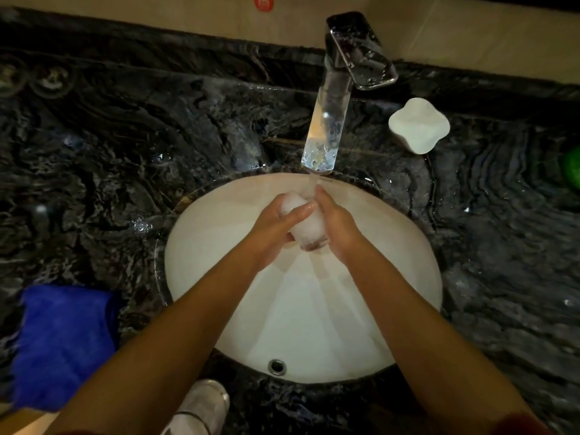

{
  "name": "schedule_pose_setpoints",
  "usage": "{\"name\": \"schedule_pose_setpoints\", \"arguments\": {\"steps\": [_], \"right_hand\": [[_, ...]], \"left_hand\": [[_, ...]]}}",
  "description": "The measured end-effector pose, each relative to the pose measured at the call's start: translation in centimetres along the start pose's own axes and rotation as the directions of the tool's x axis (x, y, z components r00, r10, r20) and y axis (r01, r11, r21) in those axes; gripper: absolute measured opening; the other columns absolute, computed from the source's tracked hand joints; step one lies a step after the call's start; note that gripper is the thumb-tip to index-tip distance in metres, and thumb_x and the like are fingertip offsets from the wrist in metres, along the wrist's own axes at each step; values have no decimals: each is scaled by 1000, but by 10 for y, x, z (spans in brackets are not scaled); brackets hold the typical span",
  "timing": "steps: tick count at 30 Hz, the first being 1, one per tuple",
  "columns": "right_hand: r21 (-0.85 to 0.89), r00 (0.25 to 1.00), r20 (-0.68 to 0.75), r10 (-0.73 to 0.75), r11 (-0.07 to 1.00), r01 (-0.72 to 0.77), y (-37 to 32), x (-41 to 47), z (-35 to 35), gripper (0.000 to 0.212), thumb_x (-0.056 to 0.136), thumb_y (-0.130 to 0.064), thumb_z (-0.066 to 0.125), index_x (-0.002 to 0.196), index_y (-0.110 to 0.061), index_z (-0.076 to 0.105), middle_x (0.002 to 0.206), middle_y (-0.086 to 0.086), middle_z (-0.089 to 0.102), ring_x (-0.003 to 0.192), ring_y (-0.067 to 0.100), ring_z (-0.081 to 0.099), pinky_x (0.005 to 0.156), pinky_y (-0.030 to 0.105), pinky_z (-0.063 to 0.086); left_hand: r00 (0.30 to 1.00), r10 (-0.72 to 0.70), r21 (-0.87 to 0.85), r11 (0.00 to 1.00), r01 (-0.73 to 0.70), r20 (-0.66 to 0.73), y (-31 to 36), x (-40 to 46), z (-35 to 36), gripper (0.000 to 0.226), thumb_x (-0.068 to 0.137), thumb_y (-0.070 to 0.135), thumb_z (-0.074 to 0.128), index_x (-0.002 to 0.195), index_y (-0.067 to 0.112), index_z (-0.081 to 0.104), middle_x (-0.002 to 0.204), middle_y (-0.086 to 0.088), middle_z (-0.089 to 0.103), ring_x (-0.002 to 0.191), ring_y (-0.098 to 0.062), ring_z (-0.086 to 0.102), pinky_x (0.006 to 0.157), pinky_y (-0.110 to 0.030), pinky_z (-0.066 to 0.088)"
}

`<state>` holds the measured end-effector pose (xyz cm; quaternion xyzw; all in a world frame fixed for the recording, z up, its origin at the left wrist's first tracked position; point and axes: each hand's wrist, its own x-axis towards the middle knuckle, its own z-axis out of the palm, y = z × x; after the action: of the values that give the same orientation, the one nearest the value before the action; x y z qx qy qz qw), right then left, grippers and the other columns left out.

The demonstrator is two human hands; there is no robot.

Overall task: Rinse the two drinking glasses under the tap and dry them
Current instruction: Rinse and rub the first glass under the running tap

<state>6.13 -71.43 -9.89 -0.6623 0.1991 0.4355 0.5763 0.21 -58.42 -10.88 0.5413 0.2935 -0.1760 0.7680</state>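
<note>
head camera, looking down over a white oval sink [194, 277] set in a dark marbled counter [110, 136]. both arms reach in from below. the left hand [270, 233] and right hand [340, 229] are wrapped around one drinking glass [306, 227], held tilted over the basin just under the spout, fingers curled on its sides. water runs from a chrome tap [329, 120] onto the glass, which looks cloudy with suds or froth. a second glass [201, 406] stands on the counter edge just below the sink, near the left forearm; whether it has been rinsed cannot be told. a blue cloth [62, 343] lies on the counter to the left, apart from both glasses, likely meant for drying. judging from this, the task is early: the first glass is mid-rinse, and nothing appears dried yet. a white dish [419, 124] sits right of the tap, and something green [572, 171] shows at the right edge, too cropped to identify. nothing blocks the basin; the second glass stands close to the counter's edge
</note>
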Motion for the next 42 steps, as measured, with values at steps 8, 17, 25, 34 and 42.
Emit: {"name": "schedule_pose_setpoints", "arguments": {"steps": [8, 17, 25, 34, 42], "right_hand": [[-302, 893, -274, -357, 913, 273, 20, -1, 36, 45, 105, -48, 36, 134, -22, 59, 115, 0, 71, 105, 19, 68, 90, 33, 52], [-242, 994, -107, -26, 970, 0, -13, 25, 31, 61, 99, -69, 42, 114, -17, 68, 106, 8, 75, 97, 27, 73, 87, 36, 55], [-103, 970, -205, -131, 988, 112, 7, 15, 35, 57, 92, -63, 42, 126, -22, 63, 107, 4, 76, 94, 25, 75, 86, 43, 61], [-480, 978, -128, -162, 873, 82, -19, 15, 19, 62, 94, -71, 47, 115, -17, 67, 98, 2, 74, 88, 25, 74, 76, 33, 57], [-149, 908, 395, 140, 985, -87, -37, 35, -26, 46, 92, -41, 69, 130, -15, 66, 127, 11, 72, 121, 39, 67, 89, 63, 57]], "left_hand": [[984, -29, -141, 990, 5, -173, -8, 25, 16, 91, 70, 69, 80, 130, 2, 63, 116, -14, 75, 107, -28, 73, 86, -40, 60], [976, -196, -220, 960, 171, -95, -7, 26, 12, 77, 88, 77, 54, 129, 15, 70, 126, -17, 72, 114, -32, 72, 104, -52, 54], [953, -78, -69, 996, 61, -293, 10, 27, 27, 68, 75, 74, 68, 105, 13, 76, 101, -11, 80, 95, -29, 78, 91, -47, 61], [830, -98, -191, 982, -11, -549, 5, 31, 36, 39, 94, 43, 70, 86, 5, 73, 87, -15, 76, 83, -29, 74, 87, -46, 61], [987, 43, -170, 983, -70, -157, 4, 35, 8, 28, 81, 29, 61, 101, 10, 71, 99, -12, 74, 89, -27, 71, 78, -36, 56]]}}
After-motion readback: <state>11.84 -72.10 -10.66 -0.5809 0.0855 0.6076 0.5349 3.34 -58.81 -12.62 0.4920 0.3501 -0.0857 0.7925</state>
